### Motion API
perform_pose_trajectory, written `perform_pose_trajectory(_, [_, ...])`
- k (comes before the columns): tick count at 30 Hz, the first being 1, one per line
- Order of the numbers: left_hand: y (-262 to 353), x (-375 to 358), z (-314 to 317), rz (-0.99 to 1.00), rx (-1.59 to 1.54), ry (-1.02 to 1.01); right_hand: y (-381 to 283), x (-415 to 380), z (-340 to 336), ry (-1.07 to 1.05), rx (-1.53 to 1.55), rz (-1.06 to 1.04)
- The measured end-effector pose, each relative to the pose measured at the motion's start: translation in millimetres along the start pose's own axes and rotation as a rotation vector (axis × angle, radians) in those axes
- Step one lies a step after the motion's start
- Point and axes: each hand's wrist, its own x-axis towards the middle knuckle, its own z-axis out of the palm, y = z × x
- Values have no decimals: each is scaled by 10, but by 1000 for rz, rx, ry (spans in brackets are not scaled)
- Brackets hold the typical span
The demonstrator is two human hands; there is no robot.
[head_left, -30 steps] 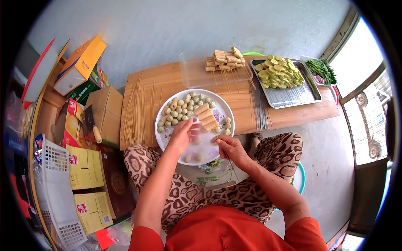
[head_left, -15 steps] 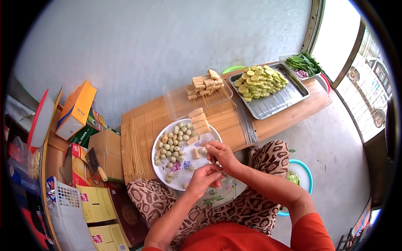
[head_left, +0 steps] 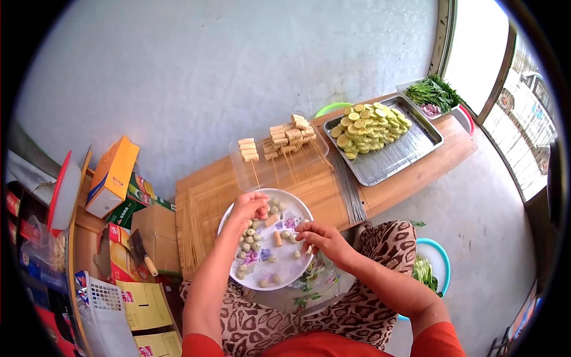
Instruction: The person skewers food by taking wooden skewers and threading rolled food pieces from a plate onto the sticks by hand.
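- I have the left hand [head_left: 250, 206] over the far rim of the plate [head_left: 286, 257], fingers pinching the stick of a skewer [head_left: 248, 150].
- The skewer's tan pieces sit at the far end, over the left part of the clear tray [head_left: 241, 177]; I cannot tell whether they touch it.
- My right hand [head_left: 326, 239] is at the plate's right rim, fingers loosely bent beside a few balls [head_left: 256, 246]; I cannot tell whether they hold anything.
- More balls cluster on the plate's left side, partly behind my left forearm, and loose tan rolls [head_left: 277, 239] lie near its middle.
- To the right of the held skewer, I see a heap of skewers [head_left: 291, 141] in the clear tray.
- Along the table [head_left: 315, 185] to the right, a metal tray [head_left: 376, 171] bears green slices [head_left: 366, 128].
- Thin sticks [head_left: 196, 223] lie on the table's left end.
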Motion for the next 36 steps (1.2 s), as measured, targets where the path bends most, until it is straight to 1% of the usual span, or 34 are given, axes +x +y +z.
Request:
perform_pose_trajectory(3, [84,485,-84,-34,25,22,-10,-7,-41,-27,3,-4])
perform_pose_trajectory(5, [148,712,-90,-39,-9,-13,-50,-36,-56,-43,-12,-6])
perform_pose_trajectory(6, [187,800,-70,-59,23,14,-61,-47,-60,-45,-8,5])
perform_pose_trajectory(9, [246,989,-30,-77,25,-6,-97,-94,-87,-60,28,30])
perform_pose_trajectory(13, [190,1230,7,-110,62,37,-101,-118,-131,-107,46,12])
perform_pose_trajectory(15, [173,1305,21,-105,28,41,-102,-125,-129,-108,38,14])
perform_pose_trajectory(17, [162,1328,65,-103,-3,43,-98,-132,-143,-107,34,15])
perform_pose_trajectory(20, [145,1303,133,-52,54,104,-83,-137,-142,-117,55,44])
perform_pose_trajectory(22, [117,1333,157,-31,162,152,-74,-141,-156,-129,52,70])
perform_pose_trajectory(23, [97,1346,164,-31,162,152,-74,-141,-151,-129,52,71])
perform_pose_trajectory(25, [53,1362,165,-57,336,200,-77,-144,-145,-129,47,93])
perform_pose_trajectory(29, [54,1344,150,-56,394,210,-70,-152,-125,-129,40,92])
perform_pose_trajectory(31, [26,1408,80,-92,624,216,-75,-146,-118,-135,21,85])
perform_pose_trajectory(36, [62,1318,151,-61,659,301,-78,-142,-100,-121,20,85])
